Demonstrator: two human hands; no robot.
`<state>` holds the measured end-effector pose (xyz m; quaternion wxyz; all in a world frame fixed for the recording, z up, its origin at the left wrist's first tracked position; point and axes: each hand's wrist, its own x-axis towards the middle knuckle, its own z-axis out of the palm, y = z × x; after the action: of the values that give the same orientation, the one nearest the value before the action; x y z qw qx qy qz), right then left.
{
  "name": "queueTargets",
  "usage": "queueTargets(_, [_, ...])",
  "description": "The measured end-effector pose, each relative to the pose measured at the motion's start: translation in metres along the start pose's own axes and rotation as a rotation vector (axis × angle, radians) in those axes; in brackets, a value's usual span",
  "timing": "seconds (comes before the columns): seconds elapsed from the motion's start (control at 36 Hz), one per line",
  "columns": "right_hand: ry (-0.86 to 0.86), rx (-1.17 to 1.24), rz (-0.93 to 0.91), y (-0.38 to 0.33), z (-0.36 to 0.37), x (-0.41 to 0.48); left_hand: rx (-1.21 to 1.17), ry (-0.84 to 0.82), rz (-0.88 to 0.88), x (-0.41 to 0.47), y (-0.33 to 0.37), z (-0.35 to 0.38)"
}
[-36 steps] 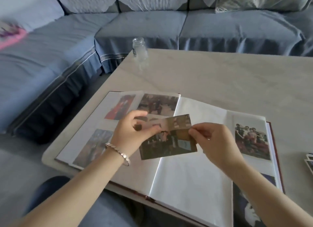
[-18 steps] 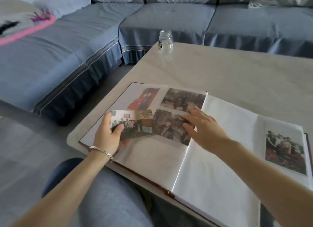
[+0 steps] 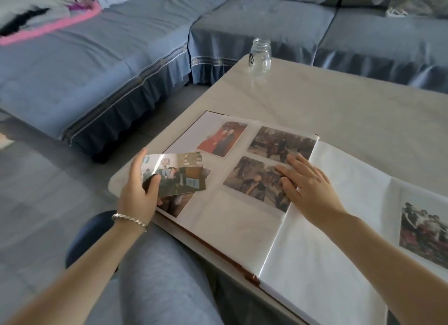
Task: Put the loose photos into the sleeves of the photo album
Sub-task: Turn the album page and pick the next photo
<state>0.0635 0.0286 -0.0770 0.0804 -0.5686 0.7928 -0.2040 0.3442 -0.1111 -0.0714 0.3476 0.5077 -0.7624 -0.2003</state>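
Observation:
The photo album [image 3: 230, 225] lies open on the table's near edge. Its left page holds a red portrait photo [image 3: 221, 139], a street photo [image 3: 278, 143] and a dark photo [image 3: 254, 179] in sleeves. My left hand [image 3: 138, 186] grips a loose group photo [image 3: 179, 174] by its left end, just above the page's left side. It covers part of another sleeved photo below. My right hand [image 3: 308, 186] lies flat with straight fingers on the dark photo near the spine. One more photo [image 3: 421, 232] sits in the right page.
A small glass jar [image 3: 260, 55] stands at the far left corner of the pale table [image 3: 339, 106]. A blue-covered sofa [image 3: 121, 58] wraps round the left and back. My knee in blue trousers [image 3: 157, 276] is under the album's near edge.
My right hand let go of the loose photo and came down flat on the left page. My left hand carried the photo leftward to the page's left side. The view swung left.

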Motion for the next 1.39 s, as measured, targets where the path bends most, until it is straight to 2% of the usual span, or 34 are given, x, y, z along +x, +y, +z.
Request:
queueTargets(0.28, [0.023,-0.001,-0.02,-0.001,0.001,0.0,-0.177,-0.139,-0.057,-0.002,-0.013,-0.005])
queueTargets(0.36, [0.024,0.0,-0.019,0.0,0.002,0.001,-0.228,-0.255,-0.099,-0.002,-0.02,-0.012])
queueTargets(0.47, [0.031,0.012,-0.022,0.0,0.002,0.001,-0.184,-0.451,-0.136,0.001,-0.027,-0.018])
queueTargets(0.58, [0.03,0.009,-0.021,0.0,0.002,0.001,-0.148,-0.579,-0.154,0.011,-0.024,-0.02])
queueTargets(0.67, [0.034,0.01,-0.025,0.0,0.002,0.002,-0.074,-0.63,-0.18,0.016,-0.013,-0.019])
queueTargets(0.72, [0.034,0.009,-0.026,-0.001,0.002,0.002,0.069,-0.613,-0.129,0.019,-0.004,-0.016])
queueTargets(0.78, [0.021,0.001,-0.022,-0.001,0.001,0.002,0.295,-0.552,-0.029,0.022,0.002,-0.013])
queueTargets(0.83, [0.016,-0.005,-0.025,-0.001,0.001,0.002,0.392,-0.449,0.035,0.024,0.008,-0.011])
queueTargets(0.94, [0.02,-0.002,-0.025,-0.001,0.001,0.002,0.251,-0.439,-0.019,0.023,0.02,-0.009])
queueTargets(1.11, [0.02,0.012,-0.013,0.0,0.003,0.002,0.038,-0.582,-0.164,0.021,0.018,-0.002])
queueTargets(1.25, [0.031,0.021,-0.014,0.002,0.004,0.001,-0.102,-0.716,-0.387,0.017,0.023,0.001])
queueTargets(1.39, [0.041,0.027,-0.02,0.003,0.005,0.001,-0.146,-0.754,-0.414,0.009,0.037,0.006])
